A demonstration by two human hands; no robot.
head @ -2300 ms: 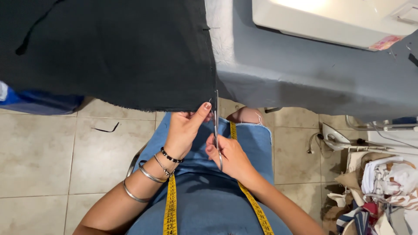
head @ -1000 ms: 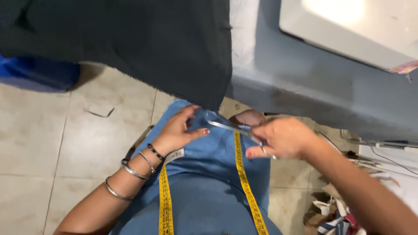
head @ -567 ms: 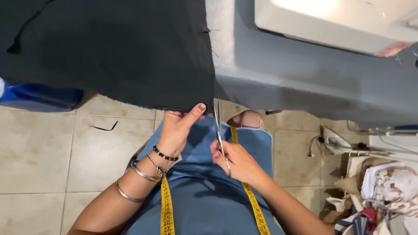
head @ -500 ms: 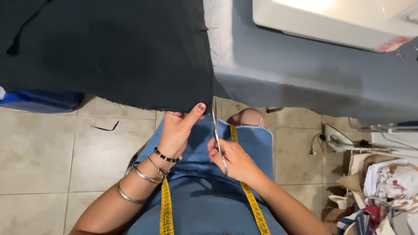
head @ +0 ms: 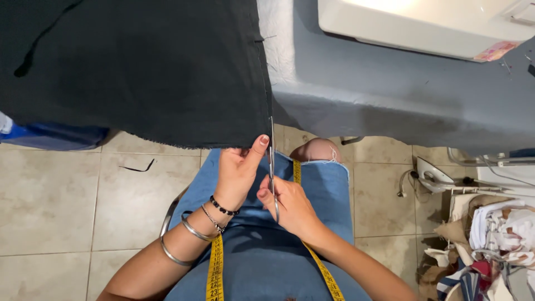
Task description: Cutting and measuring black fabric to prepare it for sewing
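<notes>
Silver scissors (head: 272, 167) are gripped in the right hand (head: 291, 207), blades pointing up along the right edge of the black fabric (head: 139, 67). The fabric's lower right corner is pinched by the left hand (head: 238, 170). Fabric is draped over the front edge of the grey table (head: 390, 95), hem frayed. Yellow tape measure (head: 214, 267) hangs below; white sewing machine (head: 423, 22) sits at the far edge

Upward travel of the hands is blocked by the black fabric (head: 134, 67) hanging off the grey table (head: 390, 106), with the white machine (head: 423, 25) above; open floor (head: 50, 206) is left on the left, while clutter (head: 490, 239) crowds the right.
</notes>
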